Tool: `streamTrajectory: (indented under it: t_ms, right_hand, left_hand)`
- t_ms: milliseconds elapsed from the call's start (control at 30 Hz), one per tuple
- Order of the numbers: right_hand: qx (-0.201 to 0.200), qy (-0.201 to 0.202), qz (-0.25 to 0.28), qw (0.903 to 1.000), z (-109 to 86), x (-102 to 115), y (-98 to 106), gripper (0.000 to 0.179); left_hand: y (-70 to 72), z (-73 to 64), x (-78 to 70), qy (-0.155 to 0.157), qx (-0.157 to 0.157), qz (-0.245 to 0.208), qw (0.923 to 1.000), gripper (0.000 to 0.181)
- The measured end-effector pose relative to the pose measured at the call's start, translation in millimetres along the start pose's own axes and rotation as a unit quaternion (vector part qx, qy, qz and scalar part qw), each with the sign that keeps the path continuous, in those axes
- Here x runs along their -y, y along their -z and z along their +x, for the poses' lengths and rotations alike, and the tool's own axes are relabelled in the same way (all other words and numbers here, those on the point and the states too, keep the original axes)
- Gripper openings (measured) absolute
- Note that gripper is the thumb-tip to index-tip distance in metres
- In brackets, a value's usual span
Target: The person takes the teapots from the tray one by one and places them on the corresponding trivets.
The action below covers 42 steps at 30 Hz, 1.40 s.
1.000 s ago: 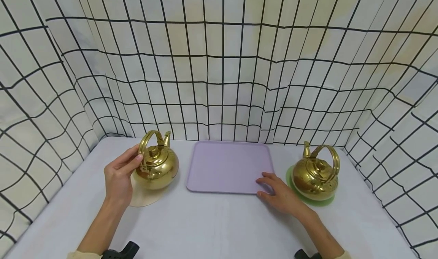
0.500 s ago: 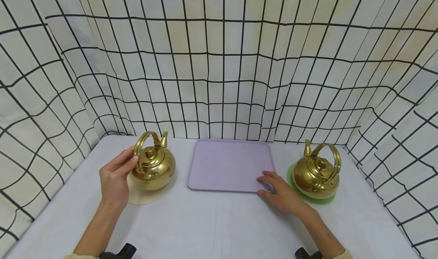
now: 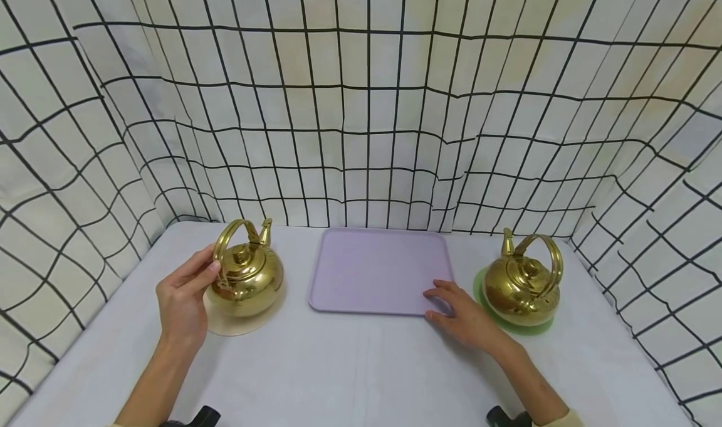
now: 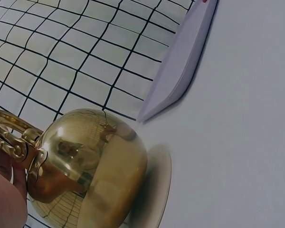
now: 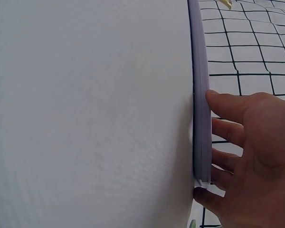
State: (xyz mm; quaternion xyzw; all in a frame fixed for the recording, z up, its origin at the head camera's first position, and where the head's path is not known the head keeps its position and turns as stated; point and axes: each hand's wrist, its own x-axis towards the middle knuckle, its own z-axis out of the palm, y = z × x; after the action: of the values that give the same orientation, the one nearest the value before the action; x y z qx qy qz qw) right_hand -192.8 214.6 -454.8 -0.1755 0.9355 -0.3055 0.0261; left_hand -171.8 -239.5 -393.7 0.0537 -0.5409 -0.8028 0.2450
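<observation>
My left hand (image 3: 182, 301) grips the rear of the arched handle on a brass kettle (image 3: 251, 283), thumb toward me. The kettle stands upright over a round cream mat (image 3: 239, 326), its spout turned up and to the right. In the left wrist view the kettle's base (image 4: 121, 190) is close over the mat (image 4: 161, 183). My right hand (image 3: 465, 317) rests at the front right corner of a lilac tray (image 3: 375, 270), fingers spread and loosely bent. The right wrist view has its thumb (image 5: 223, 100) touching the tray's edge (image 5: 201, 95).
A second brass kettle (image 3: 521, 292) sits on a green round mat (image 3: 530, 331) just right of my right hand. White cloth (image 3: 361, 370) covers the table. Grid-patterned cloth walls (image 3: 366, 113) close in the back and both sides.
My left hand has carried the kettle a little to the left and down, more squarely over the cream mat. The right hand has stayed at the tray corner.
</observation>
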Motion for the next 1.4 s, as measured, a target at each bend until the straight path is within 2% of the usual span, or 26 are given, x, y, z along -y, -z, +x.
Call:
streamTrajectory:
  t_ms: [667,900,1100,1400]
  right_hand:
    - [-0.003,0.001,0.0,1.0,-0.7,0,1,0.037]
    - [-0.006,0.004,0.0,1.0,0.0,1,2,0.037]
    - [-0.004,-0.001,0.002,1.0,-0.7,2,3,0.037]
    - [-0.002,-0.002,0.002,1.0,-1.2,3,2,0.037]
  left_hand:
    - [10.1,-3.0,-0.5,-0.012,0.007,0.002,0.9999,0.031]
    - [12.9,-3.1,-0.2,-0.019,0.01,-0.017,0.9996,0.033]
    - [16.4,-3.0,0.7,-0.017,0.011,-0.003,0.9998,0.03]
    - [18.9,-5.4,3.2,-0.035,0.028,0.004,0.999,0.027]
